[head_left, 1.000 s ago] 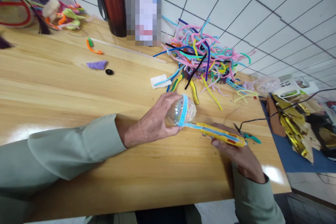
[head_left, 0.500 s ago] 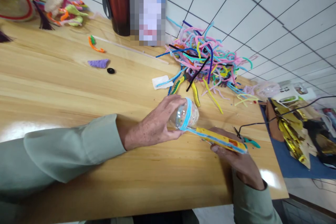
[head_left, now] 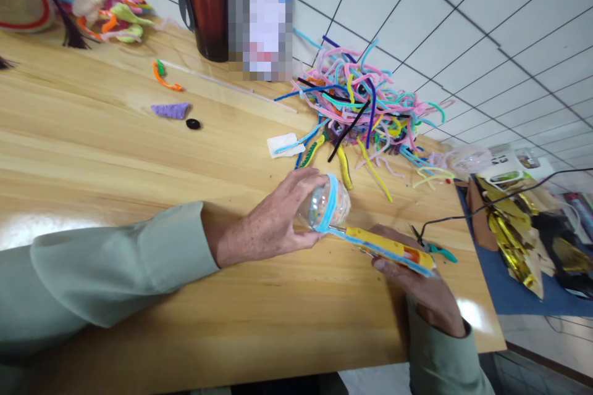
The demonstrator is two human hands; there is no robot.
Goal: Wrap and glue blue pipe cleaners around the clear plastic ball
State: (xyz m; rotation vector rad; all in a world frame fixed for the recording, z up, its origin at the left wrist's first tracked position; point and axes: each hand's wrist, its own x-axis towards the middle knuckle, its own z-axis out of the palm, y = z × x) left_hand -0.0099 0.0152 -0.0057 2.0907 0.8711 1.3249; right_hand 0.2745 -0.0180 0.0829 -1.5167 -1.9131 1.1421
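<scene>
My left hand is closed around a clear, rounded plastic bottle, its fingers along the top and its thumb below. A light-blue pipe cleaner circles the bottle, and its loose length trails right along a yellow glue gun. That glue gun is gripped in my right hand, with its metal tip at the blue band near the bottle's lower edge. Whether tip and band touch, I cannot tell. Most of my right fingers are hidden behind the glue gun.
Beyond the hands lies a heap of coloured pipe cleaners, with yellow-green-handled pliers below it. Teal-handled cutters and a black cord are at right. A dark red tumbler stands behind; a purple piece and black ring lie left.
Both hands keep almost the same pose on the bottle and glue gun. The view has shifted very slightly.
</scene>
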